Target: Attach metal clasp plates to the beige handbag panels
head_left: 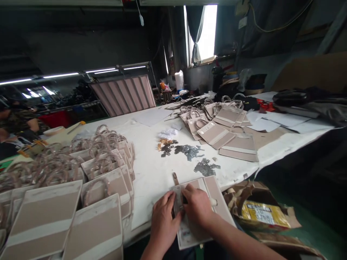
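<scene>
A beige bag panel (pixel 210 191) with white trim lies flat at the near edge of the white table (pixel 151 169). My left hand (pixel 162 216) rests on its left side, fingers curled and pressing near the middle. My right hand (pixel 199 206) lies on the panel beside it, fingertips pinched at a small dark fitting between the two hands. A short tan strap tab (pixel 175 178) sticks out past the panel's far edge. What the fingertips hold is too small to name.
Stacks of finished panels with clear handles (pixel 89 169) fill the left. More panels (pixel 225 130) lie fanned at the far right. Small dark metal fittings (pixel 189 151) and gold ones (pixel 160 144) are scattered mid-table. A torn cardboard box (pixel 260 209) sits right of the panel.
</scene>
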The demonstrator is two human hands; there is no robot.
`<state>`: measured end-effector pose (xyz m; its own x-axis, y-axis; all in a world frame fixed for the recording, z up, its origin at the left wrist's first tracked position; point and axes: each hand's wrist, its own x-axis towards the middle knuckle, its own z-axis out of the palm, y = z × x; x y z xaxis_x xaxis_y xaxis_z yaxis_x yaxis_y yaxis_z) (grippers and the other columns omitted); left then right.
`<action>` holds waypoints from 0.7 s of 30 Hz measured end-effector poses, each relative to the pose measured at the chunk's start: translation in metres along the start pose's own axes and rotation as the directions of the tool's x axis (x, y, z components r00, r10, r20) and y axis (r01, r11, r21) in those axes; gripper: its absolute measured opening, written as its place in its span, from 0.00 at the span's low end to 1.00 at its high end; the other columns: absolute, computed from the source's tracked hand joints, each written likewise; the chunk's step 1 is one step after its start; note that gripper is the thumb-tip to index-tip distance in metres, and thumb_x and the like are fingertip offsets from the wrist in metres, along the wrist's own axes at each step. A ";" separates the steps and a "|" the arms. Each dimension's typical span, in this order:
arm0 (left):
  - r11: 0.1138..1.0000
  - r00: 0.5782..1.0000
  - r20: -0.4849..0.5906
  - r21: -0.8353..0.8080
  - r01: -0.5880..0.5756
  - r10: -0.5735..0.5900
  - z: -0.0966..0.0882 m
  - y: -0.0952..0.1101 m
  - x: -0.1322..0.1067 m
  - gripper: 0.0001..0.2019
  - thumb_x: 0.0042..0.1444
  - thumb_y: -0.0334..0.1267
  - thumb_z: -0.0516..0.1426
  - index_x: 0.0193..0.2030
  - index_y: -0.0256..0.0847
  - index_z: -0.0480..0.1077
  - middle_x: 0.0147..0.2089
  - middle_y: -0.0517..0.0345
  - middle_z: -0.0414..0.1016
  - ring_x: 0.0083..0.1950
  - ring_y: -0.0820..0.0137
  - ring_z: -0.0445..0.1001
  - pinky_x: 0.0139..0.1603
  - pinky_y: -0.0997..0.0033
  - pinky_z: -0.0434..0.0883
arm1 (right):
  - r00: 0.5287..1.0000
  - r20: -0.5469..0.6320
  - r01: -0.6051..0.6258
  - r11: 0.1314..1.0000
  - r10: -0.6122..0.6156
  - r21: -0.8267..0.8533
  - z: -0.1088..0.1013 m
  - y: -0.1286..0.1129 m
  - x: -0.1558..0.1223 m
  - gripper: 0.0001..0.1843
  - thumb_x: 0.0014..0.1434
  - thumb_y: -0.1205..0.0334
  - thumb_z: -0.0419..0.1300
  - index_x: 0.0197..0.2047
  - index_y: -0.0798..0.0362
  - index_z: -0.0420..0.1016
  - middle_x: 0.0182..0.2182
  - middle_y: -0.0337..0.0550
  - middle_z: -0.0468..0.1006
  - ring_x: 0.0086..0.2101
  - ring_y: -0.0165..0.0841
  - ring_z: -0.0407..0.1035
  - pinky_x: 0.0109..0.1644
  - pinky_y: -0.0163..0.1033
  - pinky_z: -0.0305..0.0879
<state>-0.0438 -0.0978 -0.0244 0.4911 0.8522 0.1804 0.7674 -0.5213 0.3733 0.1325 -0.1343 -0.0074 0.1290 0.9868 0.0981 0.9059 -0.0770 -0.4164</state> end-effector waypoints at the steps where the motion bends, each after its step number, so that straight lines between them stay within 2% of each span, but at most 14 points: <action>1: 1.000 1.000 -0.003 -0.002 -0.002 0.002 0.001 -0.001 0.001 0.27 0.61 0.38 0.60 0.68 0.42 0.73 0.70 0.46 0.73 0.69 0.52 0.72 0.71 0.46 0.68 | 1.000 0.009 0.002 1.000 -0.002 -0.004 -0.001 0.000 0.001 0.08 0.58 0.68 0.63 0.41 0.49 0.79 0.43 0.43 0.81 0.38 0.36 0.76 0.37 0.41 0.53; 6: 0.998 0.998 -0.013 0.013 -0.062 0.063 -0.001 0.000 0.000 0.26 0.64 0.38 0.59 0.69 0.44 0.72 0.69 0.46 0.73 0.68 0.53 0.73 0.69 0.47 0.69 | 0.998 0.054 0.028 0.999 -0.026 -0.020 -0.002 0.002 0.004 0.09 0.60 0.66 0.63 0.44 0.48 0.80 0.44 0.42 0.81 0.39 0.36 0.76 0.38 0.39 0.56; 14: 0.996 0.994 0.092 0.066 -0.059 0.053 -0.022 0.013 0.003 0.26 0.64 0.36 0.60 0.69 0.47 0.71 0.69 0.47 0.73 0.66 0.53 0.73 0.67 0.50 0.70 | 0.994 0.088 0.064 0.997 -0.060 -0.040 -0.002 0.000 0.005 0.11 0.62 0.64 0.62 0.47 0.48 0.81 0.46 0.44 0.82 0.40 0.37 0.78 0.40 0.38 0.59; 18: 0.995 0.993 0.082 0.047 -0.084 0.080 -0.022 0.007 0.002 0.28 0.62 0.39 0.62 0.70 0.47 0.71 0.69 0.48 0.73 0.67 0.53 0.72 0.68 0.49 0.69 | 0.990 0.115 0.084 0.996 -0.084 0.003 -0.021 0.009 0.014 0.10 0.65 0.60 0.61 0.43 0.46 0.84 0.43 0.42 0.85 0.38 0.35 0.79 0.39 0.36 0.61; 21: 0.996 0.996 0.028 0.016 -0.090 0.089 -0.014 0.000 -0.001 0.29 0.60 0.39 0.64 0.70 0.47 0.70 0.68 0.50 0.74 0.67 0.54 0.73 0.68 0.50 0.69 | 0.996 0.080 0.039 0.999 -0.041 0.028 -0.048 0.030 0.042 0.13 0.67 0.56 0.59 0.42 0.45 0.87 0.41 0.41 0.87 0.38 0.35 0.78 0.40 0.35 0.63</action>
<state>-0.0499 -0.0978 -0.0116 0.5688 0.8008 0.1875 0.7268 -0.5961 0.3413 0.1846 -0.1020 0.0275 0.0592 0.9973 0.0429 0.8988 -0.0346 -0.4370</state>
